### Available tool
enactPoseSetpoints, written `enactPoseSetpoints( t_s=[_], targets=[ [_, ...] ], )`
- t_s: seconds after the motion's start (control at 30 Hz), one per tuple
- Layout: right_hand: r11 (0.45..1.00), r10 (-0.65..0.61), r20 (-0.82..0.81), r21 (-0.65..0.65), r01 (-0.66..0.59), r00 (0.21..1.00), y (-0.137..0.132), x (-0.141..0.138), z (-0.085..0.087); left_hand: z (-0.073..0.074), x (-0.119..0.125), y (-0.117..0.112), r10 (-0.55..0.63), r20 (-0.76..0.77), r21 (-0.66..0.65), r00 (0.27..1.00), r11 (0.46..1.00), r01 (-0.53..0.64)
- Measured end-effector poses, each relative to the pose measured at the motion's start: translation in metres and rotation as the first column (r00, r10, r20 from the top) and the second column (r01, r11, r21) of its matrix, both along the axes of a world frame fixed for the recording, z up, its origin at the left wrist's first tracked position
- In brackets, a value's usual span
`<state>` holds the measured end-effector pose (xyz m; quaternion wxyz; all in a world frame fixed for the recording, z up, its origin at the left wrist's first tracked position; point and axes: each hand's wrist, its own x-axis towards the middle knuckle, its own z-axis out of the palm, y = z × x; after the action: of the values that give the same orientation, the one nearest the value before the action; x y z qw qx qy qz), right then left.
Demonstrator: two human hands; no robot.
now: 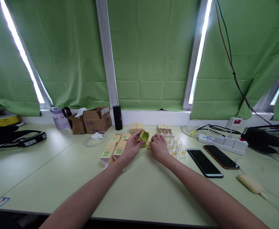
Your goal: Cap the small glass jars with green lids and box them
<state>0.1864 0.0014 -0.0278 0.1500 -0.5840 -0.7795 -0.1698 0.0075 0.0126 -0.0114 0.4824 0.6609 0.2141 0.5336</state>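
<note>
My left hand grips a small yellow-green case with its lid raised. Close beside it, my right hand is closed, its fingertips turned toward the case; what it holds, if anything, is hidden. A small pale-yellow piece shows between the two hands, and I cannot tell whether either one grips it. Several clear plastic cups with yellow bits inside stand just right of my right hand. Left of my left hand lie several tan cartons with green labels, partly covered by my wrist.
Further back stand more tan boxes and an open pair of cartons. Two phones lie right, near a power strip with cables. A black cylinder, cardboard boxes and a purple bottle line the back left.
</note>
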Motion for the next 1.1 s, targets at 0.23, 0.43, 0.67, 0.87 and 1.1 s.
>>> enactPoseSetpoints(
  t_s=[0.23,0.43,0.67,0.87,1.1],
  targets=[
    [0.999,-0.033,-0.009,-0.008,0.033,0.999,0.011,-0.004,-0.009,0.002,0.0,-0.004,0.008,-0.011,0.014,1.0,1.0,-0.008],
    [0.999,0.045,-0.114,-0.011,-0.046,0.992,-0.013,0.004,0.003,0.004,0.0,-0.006,0.015,0.002,0.002,1.0,1.0,-0.015],
    [0.986,0.083,-0.715,-0.044,-0.163,0.694,-0.046,0.02,0.005,0.001,0.002,-0.004,0.027,-0.022,0.019,0.999,0.999,-0.027],
    [0.908,0.045,-0.999,0.048,-0.416,-0.017,-0.042,0.036,0.002,-0.002,0.004,-0.004,0.02,-0.016,0.012,1.0,1.0,-0.02],
    [0.892,0.052,-0.991,0.103,-0.44,-0.127,-0.055,0.034,0.009,-0.005,0.006,-0.008,0.048,-0.093,0.051,0.994,0.998,-0.044]
  ],
)
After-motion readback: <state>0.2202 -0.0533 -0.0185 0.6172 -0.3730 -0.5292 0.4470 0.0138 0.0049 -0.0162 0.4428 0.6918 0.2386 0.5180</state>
